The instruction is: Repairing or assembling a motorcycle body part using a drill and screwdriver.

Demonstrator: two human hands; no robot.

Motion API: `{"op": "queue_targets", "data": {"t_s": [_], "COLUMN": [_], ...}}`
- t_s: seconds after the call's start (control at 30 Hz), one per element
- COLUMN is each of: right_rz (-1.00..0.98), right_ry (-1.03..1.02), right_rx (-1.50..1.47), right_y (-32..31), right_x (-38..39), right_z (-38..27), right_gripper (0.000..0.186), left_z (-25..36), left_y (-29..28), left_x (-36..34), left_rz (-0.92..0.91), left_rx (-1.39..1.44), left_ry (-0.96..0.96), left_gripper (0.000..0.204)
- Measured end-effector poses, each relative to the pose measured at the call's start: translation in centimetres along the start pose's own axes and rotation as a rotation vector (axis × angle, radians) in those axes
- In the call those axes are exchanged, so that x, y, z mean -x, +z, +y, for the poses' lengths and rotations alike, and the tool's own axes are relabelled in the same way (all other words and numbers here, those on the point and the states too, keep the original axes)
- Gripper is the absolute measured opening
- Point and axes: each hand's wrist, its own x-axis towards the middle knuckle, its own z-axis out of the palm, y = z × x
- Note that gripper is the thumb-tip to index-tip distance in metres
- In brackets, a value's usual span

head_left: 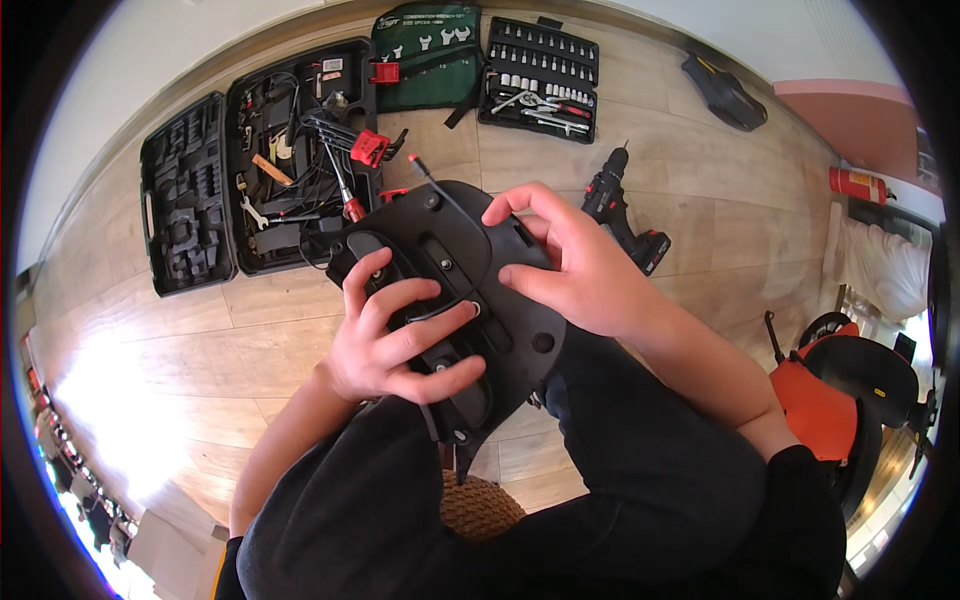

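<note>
A black plastic panel (pixel 520 322) with screws and a long raised strip is tilted over my lap. My left hand (pixel 385 335) grips its left part, fingers spread over the raised strip and thumb hidden. One left fingertip touches a screw near the middle. On the right edge, my right hand (pixel 575 260) holds the panel with thumb on top and fingers curled at the upper rim. A thin black cable (pixel 455 205) with a red tip crosses the panel and sticks out past its top edge.
Beyond the panel lie an open black tool case (pixel 190 200) with loose tools, a green wrench pouch (pixel 425 95), a socket set (pixel 540 80) and a cordless drill (pixel 625 215). A black moulded piece (pixel 725 92) is farther right. An orange-and-black machine (pixel 815 410) stands at right.
</note>
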Motion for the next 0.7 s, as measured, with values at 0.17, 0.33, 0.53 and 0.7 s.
{"op": "queue_targets", "data": {"t_s": [0.17,0.33,0.53,0.7], "right_rz": [0.039,0.015,0.153,0.718], "right_ry": [0.013,0.143,0.345,0.136], "right_rx": [-0.037,-0.129,-0.391,0.703], "right_y": [0.2,-0.1,-5.2,-19.3], "right_x": [0.0,-0.4,-0.5,2.6], "right_z": [0.1,1.8,2.3,14.4], "right_gripper": [0.045,0.046,0.035,0.034], "left_z": [0.0,-0.2,-1.3,-1.3], "left_y": [0.0,-0.3,-0.1,-0.3], "left_x": [0.1,-0.4,-1.0,0.4], "left_rz": [-0.03,-0.068,-0.109,-0.054], "left_rx": [0.015,0.107,0.405,0.544], "left_ry": [-0.005,-0.025,-0.206,-0.563], "left_gripper": [0.05,0.047,0.059,0.069]}}
